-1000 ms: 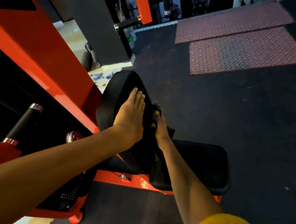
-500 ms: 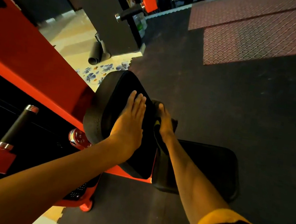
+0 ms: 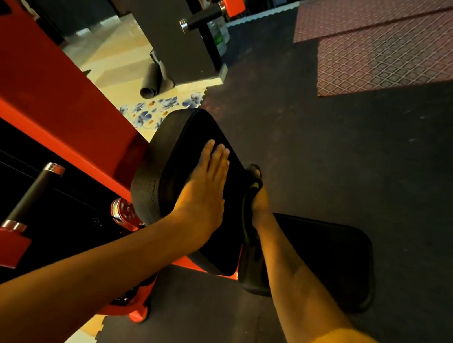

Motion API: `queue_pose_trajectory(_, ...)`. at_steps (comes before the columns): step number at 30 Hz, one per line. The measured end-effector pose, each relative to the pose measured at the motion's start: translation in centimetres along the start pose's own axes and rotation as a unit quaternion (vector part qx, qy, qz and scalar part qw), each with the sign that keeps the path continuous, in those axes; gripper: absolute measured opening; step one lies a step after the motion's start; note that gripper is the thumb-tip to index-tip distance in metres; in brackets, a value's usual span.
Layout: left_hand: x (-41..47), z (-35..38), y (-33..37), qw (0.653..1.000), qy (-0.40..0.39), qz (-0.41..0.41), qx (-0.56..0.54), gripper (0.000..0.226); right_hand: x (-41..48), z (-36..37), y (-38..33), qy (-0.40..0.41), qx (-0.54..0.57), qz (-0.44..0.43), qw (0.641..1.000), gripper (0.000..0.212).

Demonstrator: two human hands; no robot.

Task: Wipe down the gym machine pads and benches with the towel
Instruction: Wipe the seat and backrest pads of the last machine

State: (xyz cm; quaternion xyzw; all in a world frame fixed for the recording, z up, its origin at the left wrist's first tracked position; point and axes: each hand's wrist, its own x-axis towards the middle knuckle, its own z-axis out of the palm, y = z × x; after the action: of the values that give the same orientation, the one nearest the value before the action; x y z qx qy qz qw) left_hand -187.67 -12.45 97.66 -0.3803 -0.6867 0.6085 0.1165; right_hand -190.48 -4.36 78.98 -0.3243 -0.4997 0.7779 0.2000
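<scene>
Risk note: left hand (image 3: 203, 194) lies flat on the tilted back pad (image 3: 191, 139), fingers straight and pressed together. Right hand (image 3: 262, 206) holds the dark towel (image 3: 247, 204) at the pad's right edge, its fingers mostly hidden. I judge the bunched towel could slide off that edge and miss the face.

Single head-worn view, steeply downward, close over the arms.

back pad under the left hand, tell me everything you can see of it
The back pad is a thick black cushion with rounded corners, a leather-like face and grainy sides. It stands tilted beside the red frame, above the seat pad. The left hand lies flat on its face; the right hand presses a dark towel against its right edge.
</scene>
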Motion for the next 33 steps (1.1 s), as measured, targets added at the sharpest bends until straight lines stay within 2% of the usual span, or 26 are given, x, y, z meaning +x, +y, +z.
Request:
queue_pose_trajectory(3,0.3,0.2,0.7,1.0,-0.022,0.012,0.005,0.079,0.0,0.6,2.1,0.019,-0.138,-0.12,0.983,0.05)
queue_pose_trajectory(5,0.6,0.4,0.8,1.0,-0.016,0.023,-0.005,0.08,-0.6,0.5,3.5,-0.032,-0.061,-0.078,0.995,0.055)
queue_pose_trajectory(8,0.6,0.6,0.8,1.0,-0.014,0.013,0.009,0.079,0.9,0.2,3.2,-0.014,-0.026,-0.021,0.999,0.036)
queue_pose_trajectory(10,0.4,0.6,0.7,1.0,-0.001,0.015,0.014,0.079,2.6,0.0,4.9,-0.002,-0.016,0.038,0.999,0.043)
queue_pose_trajectory(11,0.4,0.6,0.7,1.0,0.001,0.013,0.002,0.079,2.8,0.1,5.5,-0.019,0.043,0.066,0.997,0.047)
queue_pose_trajectory(13,0.3,0.6,0.6,1.0,0.0,0.01,0.005,0.079,0.1,0.3,2.2,-0.036,0.12,0.103,0.987,0.049)
queue_pose_trajectory(14,0.4,0.6,0.6,1.0,-0.002,0.01,0.002,0.079,-0.8,0.1,1.4,-0.038,0.113,0.091,0.989,0.048)
queue_pose_trajectory(15,0.4,0.5,0.7,1.0,-0.006,0.01,0.002,0.079,-1.7,0.0,0.6,-0.034,0.089,0.086,0.992,0.048)
queue_pose_trajectory(16,0.4,0.6,0.8,1.0,-0.012,0.008,0.008,0.079,-1.8,0.0,0.7,-0.018,0.03,0.063,0.997,0.06)
queue_pose_trajectory(17,0.6,0.6,0.8,1.0,-0.014,0.007,0.008,0.079,-1.9,-0.1,1.0,-0.034,-0.029,0.002,0.999,0.07)
queue_pose_trajectory(19,0.7,0.6,0.7,1.0,-0.015,0.009,0.005,0.08,-2.7,0.3,3.2,-0.072,-0.211,-0.113,0.968,0.068)
queue_pose_trajectory(20,0.7,0.6,0.7,1.0,-0.014,0.009,0.006,0.08,-2.9,0.7,4.6,-0.058,-0.246,-0.121,0.96,0.062)
queue_pose_trajectory(22,0.7,0.7,0.9,1.0,-0.011,0.011,0.007,0.08,-3.8,0.8,5.7,-0.073,-0.189,-0.105,0.974,0.053)
queue_pose_trajectory(24,0.8,0.8,0.9,1.0,-0.008,0.009,0.007,0.079,-3.8,0.8,5.7,-0.066,-0.109,-0.107,0.986,0.062)
queue_pose_trajectory(26,0.7,0.8,0.9,1.0,-0.009,0.011,0.008,0.078,-2.5,0.6,5.1,-0.049,0.013,-0.032,0.998,0.08)
queue_pose_trajectory(29,0.7,0.7,0.8,1.0,-0.008,0.006,0.008,0.078,-0.5,-0.1,3.5,-0.053,0.098,0.102,0.988,0.076)
queue_pose_trajectory(31,0.5,0.7,0.9,1.0,-0.011,0.003,0.011,0.078,0.1,-0.2,2.9,-0.07,0.107,0.067,0.99,0.075)
queue_pose_trajectory(33,0.6,0.6,0.8,1.0,-0.016,0.003,0.011,0.078,-1.0,0.4,2.9,-0.064,0.025,-0.004,0.998,0.068)
